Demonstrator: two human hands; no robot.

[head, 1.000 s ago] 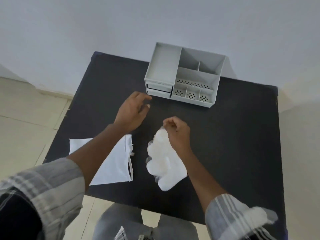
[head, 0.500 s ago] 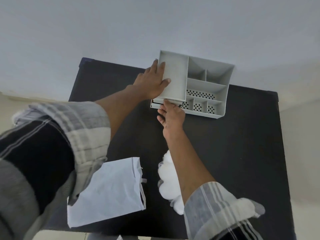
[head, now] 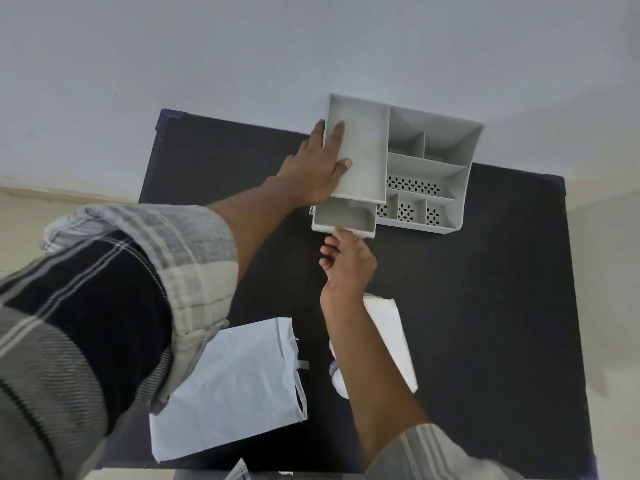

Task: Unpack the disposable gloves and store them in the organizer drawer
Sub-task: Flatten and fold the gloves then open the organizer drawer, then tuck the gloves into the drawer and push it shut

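A grey plastic organizer (head: 440,161) stands at the table's far edge. My left hand (head: 318,164) lies flat on its left top tray with straight fingers, holding it steady. My right hand (head: 346,261) pinches the front of the drawer (head: 343,220), which is pulled out toward me and holds nothing. The pile of white disposable gloves (head: 388,334) lies on the table under my right forearm, partly hidden by it. The empty white packaging bag (head: 235,386) lies flat to the left of the gloves.
The black table (head: 485,323) has bare surface on its right half. A second drawer edge shows below the pulled one. A pale wall rises behind the organizer and tiled floor shows at the left.
My right hand has pulled the drawer out toward me. My left hand stays pressed on the organizer's top. The camera has moved in closer.
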